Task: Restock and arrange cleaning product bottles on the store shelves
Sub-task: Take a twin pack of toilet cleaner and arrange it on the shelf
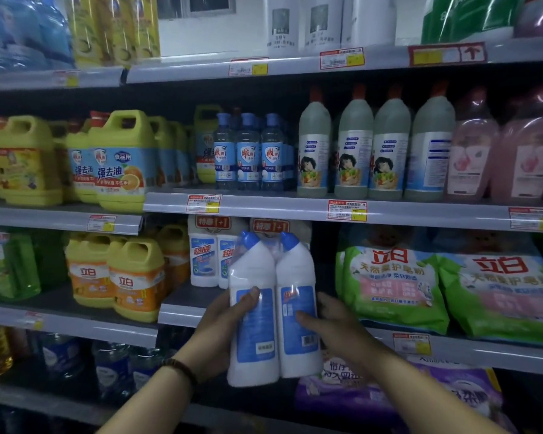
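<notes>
Obs.: twin pack [257, 333] of two white bottles with blue caps, wrapped together in clear film, is held upright in the air in front of the third shelf [182, 311]. Its base hangs below that shelf's front edge; it does not rest on it.

Left hand [226, 324]: grasping the left bottle from the side, thumb across the blue label. Beaded bracelet [182, 371] on that wrist.

Right hand [336, 330]: grasping the right bottle from the side, thumb on its label.

On the shelf behind the pack: matching white bottles [203, 258] under red promo tags (print blurred). Orange-and-yellow jugs [135, 280] stand to the left, green bags [392, 286] lie to the right. Purple bag [358, 389] sits on the shelf below, just beside the pack's base.
</notes>
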